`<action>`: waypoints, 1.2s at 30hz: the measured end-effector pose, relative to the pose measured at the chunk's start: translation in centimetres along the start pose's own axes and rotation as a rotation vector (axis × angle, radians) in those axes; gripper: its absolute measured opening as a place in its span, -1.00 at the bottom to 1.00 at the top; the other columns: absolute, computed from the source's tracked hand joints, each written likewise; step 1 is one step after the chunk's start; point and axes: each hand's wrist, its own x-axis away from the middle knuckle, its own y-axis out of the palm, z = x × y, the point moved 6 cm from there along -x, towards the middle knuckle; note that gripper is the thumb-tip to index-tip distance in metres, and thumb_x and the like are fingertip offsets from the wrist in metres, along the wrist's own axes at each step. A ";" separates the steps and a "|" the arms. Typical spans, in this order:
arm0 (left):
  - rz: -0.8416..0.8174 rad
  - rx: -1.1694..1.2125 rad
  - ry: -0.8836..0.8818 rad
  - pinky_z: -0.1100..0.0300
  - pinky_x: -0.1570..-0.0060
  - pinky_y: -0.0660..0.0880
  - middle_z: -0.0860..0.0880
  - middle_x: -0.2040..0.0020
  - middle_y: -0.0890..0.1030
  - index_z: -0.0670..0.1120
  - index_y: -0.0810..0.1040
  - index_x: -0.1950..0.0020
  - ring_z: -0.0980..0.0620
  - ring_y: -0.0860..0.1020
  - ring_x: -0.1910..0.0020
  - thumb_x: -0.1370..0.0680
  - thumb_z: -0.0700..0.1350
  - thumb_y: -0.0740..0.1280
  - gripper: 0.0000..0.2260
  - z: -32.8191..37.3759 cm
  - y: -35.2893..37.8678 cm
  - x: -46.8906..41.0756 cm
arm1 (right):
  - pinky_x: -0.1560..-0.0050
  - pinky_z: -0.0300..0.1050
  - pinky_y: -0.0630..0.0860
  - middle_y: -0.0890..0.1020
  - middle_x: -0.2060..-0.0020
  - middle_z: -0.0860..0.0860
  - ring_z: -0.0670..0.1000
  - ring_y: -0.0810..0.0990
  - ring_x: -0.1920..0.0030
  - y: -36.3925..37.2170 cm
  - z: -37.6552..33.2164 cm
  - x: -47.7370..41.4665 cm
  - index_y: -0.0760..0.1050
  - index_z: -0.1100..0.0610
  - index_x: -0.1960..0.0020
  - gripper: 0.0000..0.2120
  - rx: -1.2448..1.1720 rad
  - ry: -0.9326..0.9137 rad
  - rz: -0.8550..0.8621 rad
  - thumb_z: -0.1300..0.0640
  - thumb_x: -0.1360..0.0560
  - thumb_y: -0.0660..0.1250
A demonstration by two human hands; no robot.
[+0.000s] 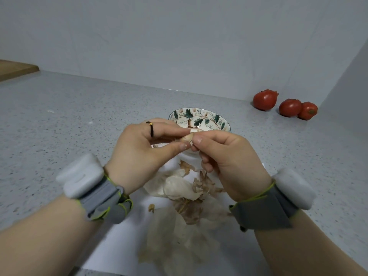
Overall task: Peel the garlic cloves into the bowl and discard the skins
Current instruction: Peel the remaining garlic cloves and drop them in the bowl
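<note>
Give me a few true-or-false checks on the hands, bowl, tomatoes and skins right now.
1. The left hand and right hand both pinch one garlic clove. True.
2. The bowl is plain white. False: it has a green leaf pattern.
3. Three tomatoes lie on the counter. True.
4. The skins are piled in the bowl. False: they lie on a white sheet below the hands.

Left hand (137, 148): thumb and forefinger pinch garlic clove (187, 138), dark ring (150, 128) on one finger | Right hand (225, 156): thumb and forefinger tips pinch same clove, other fingers curled under | Forearms: angled inward, fingertips meeting at centre | Wrists: grey strap with a white block on each.
</note>
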 end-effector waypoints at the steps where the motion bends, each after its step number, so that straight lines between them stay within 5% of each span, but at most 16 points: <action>1: 0.008 -0.018 0.003 0.49 0.18 0.44 0.28 0.28 0.63 0.14 0.65 0.25 0.30 0.57 0.25 -0.19 -0.13 0.46 -0.79 0.1 -0.2 0.0 | 0.56 -0.33 0.30 0.51 0.53 -0.03 -0.11 0.30 0.57 0.0 -0.1 0.0 0.55 0.17 0.36 -0.78 -0.005 -0.009 -0.002 0.33 -0.42 0.27; 4: 0.028 -0.066 0.011 0.49 0.26 0.38 0.29 0.30 0.61 0.18 0.62 0.24 0.29 0.51 0.29 -0.16 -0.07 0.48 -0.76 0.2 -0.5 -0.1 | 0.55 -0.33 0.33 0.51 0.56 -0.06 -0.11 0.33 0.57 0.1 -0.2 0.1 0.56 0.16 0.34 -0.79 -0.014 -0.027 -0.019 0.34 -0.42 0.27; 9: 0.025 0.121 -0.068 0.48 0.30 0.44 0.18 0.39 0.63 -0.09 0.65 0.34 0.26 0.55 0.37 -0.10 -0.25 0.52 -0.82 0.1 -0.1 -0.2 | 0.55 -0.33 0.35 0.52 0.57 -0.06 -0.13 0.36 0.56 0.2 -0.4 0.1 0.57 0.17 0.30 -0.81 -0.044 -0.038 -0.040 0.34 -0.42 0.25; 16: 0.014 0.212 -0.131 0.45 0.36 0.49 0.11 0.47 0.64 -0.12 0.58 0.29 0.21 0.61 0.42 -0.17 -0.35 0.39 -0.81 0.4 0.3 0.1 | 0.47 -0.32 0.45 0.58 0.52 -0.04 -0.16 0.46 0.50 0.2 -1.3 0.3 0.57 0.13 0.33 -0.77 0.047 -0.114 -0.048 0.37 -0.41 0.27; 22: -0.009 0.199 -0.177 0.40 0.41 0.51 0.03 0.49 0.63 -0.03 0.56 0.35 0.16 0.60 0.45 -0.07 -0.16 0.41 -0.81 -0.2 0.7 0.5 | 0.39 0.02 0.48 0.60 0.37 0.23 0.14 0.49 0.38 0.1 -1.9 0.7 0.57 0.10 0.35 -0.83 0.339 -0.255 0.082 0.30 -0.36 0.33; 26: 0.009 0.267 -0.215 0.36 0.39 0.53 0.01 0.49 0.62 -0.12 0.53 0.31 0.14 0.59 0.47 -0.14 -0.21 0.37 -0.85 -0.3 0.8 0.3 | 0.39 -0.04 0.47 0.55 0.41 0.28 0.07 0.45 0.40 0.1 -2.0 0.6 0.55 0.12 0.34 -0.83 0.317 -0.235 0.064 0.32 -0.37 0.32; 32: 0.007 0.301 -0.253 0.35 0.41 0.53 -0.03 0.50 0.62 -0.11 0.56 0.19 0.13 0.58 0.48 -0.39 -0.36 0.28 -0.84 -0.4 0.9 0.3 | 0.45 -0.34 0.42 0.51 0.52 -0.01 -0.10 0.44 0.49 -0.1 -1.4 0.3 0.50 0.11 0.36 -0.78 0.198 -0.144 0.071 0.34 -0.40 0.28; 36: 0.018 0.326 -0.288 0.36 0.40 0.53 -0.04 0.48 0.62 -0.10 0.57 0.23 0.13 0.59 0.46 -0.45 -0.38 0.22 -0.77 -0.6 0.8 0.1 | 0.45 -0.32 0.49 0.54 0.54 -0.06 -0.14 0.50 0.49 -0.1 -0.9 0.1 0.49 0.13 0.36 -0.77 0.123 -0.071 0.057 0.35 -0.42 0.24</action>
